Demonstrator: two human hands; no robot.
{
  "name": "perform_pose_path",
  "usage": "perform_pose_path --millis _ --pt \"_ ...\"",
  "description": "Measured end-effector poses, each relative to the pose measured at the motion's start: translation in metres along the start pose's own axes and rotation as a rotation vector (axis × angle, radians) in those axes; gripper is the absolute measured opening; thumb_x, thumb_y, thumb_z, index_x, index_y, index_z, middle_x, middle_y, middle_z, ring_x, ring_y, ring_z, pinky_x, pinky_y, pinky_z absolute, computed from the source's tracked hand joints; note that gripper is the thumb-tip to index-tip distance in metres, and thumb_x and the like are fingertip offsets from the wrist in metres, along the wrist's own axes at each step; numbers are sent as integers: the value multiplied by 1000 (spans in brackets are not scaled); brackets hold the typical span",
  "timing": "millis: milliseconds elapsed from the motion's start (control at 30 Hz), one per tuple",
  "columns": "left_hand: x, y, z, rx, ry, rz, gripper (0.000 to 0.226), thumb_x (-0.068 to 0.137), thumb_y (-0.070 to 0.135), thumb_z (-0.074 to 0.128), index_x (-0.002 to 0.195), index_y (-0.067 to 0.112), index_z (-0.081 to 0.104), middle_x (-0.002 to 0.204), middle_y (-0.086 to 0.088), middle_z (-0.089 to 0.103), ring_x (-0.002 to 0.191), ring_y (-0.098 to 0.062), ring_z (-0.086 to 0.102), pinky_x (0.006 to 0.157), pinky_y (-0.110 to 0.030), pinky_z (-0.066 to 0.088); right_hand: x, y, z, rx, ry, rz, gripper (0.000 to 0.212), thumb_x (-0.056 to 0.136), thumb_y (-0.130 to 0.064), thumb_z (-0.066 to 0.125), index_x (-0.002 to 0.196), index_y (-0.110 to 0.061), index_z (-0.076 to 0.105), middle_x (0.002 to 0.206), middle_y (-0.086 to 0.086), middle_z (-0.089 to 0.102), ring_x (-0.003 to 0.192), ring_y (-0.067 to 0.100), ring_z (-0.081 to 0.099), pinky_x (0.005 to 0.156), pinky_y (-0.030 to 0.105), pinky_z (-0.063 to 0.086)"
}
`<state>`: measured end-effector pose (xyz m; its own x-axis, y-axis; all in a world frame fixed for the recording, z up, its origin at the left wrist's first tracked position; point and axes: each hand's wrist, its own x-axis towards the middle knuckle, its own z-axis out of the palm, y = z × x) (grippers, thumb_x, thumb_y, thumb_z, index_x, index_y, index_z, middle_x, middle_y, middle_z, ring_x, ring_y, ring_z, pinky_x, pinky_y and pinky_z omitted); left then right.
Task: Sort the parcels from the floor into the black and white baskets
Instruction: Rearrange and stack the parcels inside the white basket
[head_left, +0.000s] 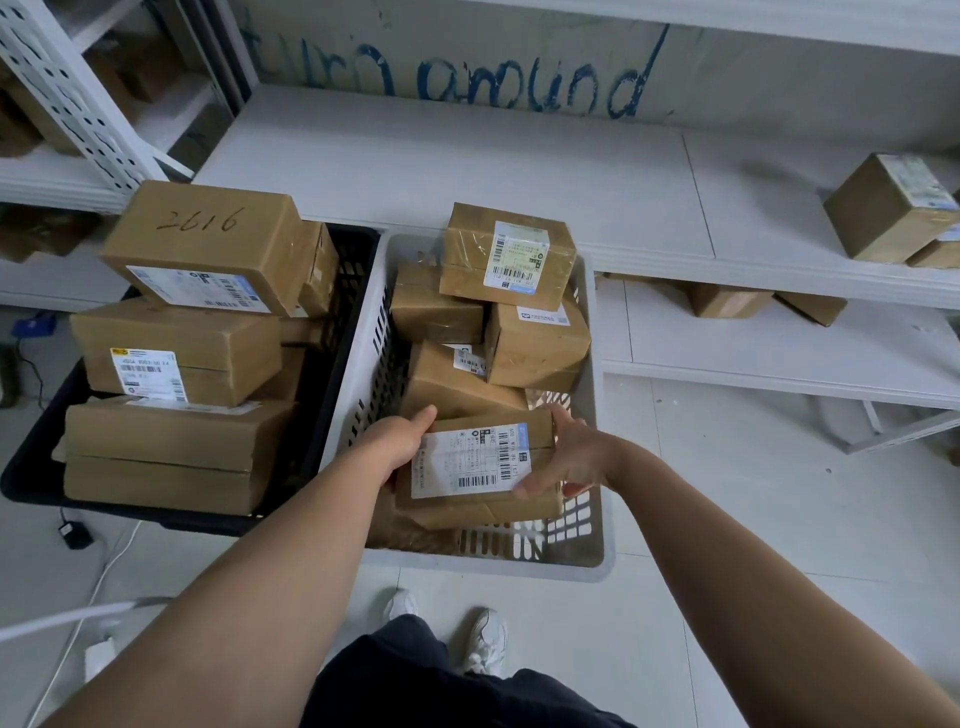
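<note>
Stiff, taped cardboard parcel w/ shipping label, at the near end of the white basket, above other boxes; the black basket alongside is stacked high. Prob. light, tape maybe slick, so the short ends look like the best hold. My left hand curls round the left end, thumb on top. My right hand grips the right end.
</note>
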<state>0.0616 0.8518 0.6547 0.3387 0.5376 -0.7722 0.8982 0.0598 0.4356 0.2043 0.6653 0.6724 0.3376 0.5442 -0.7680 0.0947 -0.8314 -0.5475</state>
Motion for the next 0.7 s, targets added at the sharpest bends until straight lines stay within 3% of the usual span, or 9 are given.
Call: perform_pose_path --millis 133,300,433,533,700 --pt "4 -4 0 25 -21 12 68 91 67 38 125 13 60 124 -12 60 108 -33 57 92 -47 51 9 8 12 -135 118 -83 132 47 -34 95 147 -30 10 136 2 30 124 26 42 104 47 45" --pt "8 -9 7 68 -56 -9 64 93 65 37 121 12 61 121 -10 61 106 -33 59 93 -45 50 14 13 25 -438 115 -99 139 43 -39 95 146 -36 2 144 5 20 125 30 44 105 46 45" --pt "5 -8 23 -80 -209 -60 51 98 51 43 115 7 59 106 -12 66 88 -27 64 70 -39 55 13 23 22 -705 167 -126 130 48 -41 94 148 -21 14 147 10 23 127 33 45 103 44 47" --pt "10 -13 33 -71 -288 -83 48 100 49 40 127 11 54 117 -16 65 107 -34 63 86 -44 53 16 26 17 -750 186 -122 129 51 -34 94 151 -21 12 151 9 19 130 33 43 104 44 46" --pt "23 -15 35 -63 -345 -85 46 100 48 39 129 14 53 122 -15 64 112 -35 60 96 -48 50 24 30 19 -816 217 -157 121 57 -32 92 150 -19 14 148 6 28 134 27 37 108 40 39"
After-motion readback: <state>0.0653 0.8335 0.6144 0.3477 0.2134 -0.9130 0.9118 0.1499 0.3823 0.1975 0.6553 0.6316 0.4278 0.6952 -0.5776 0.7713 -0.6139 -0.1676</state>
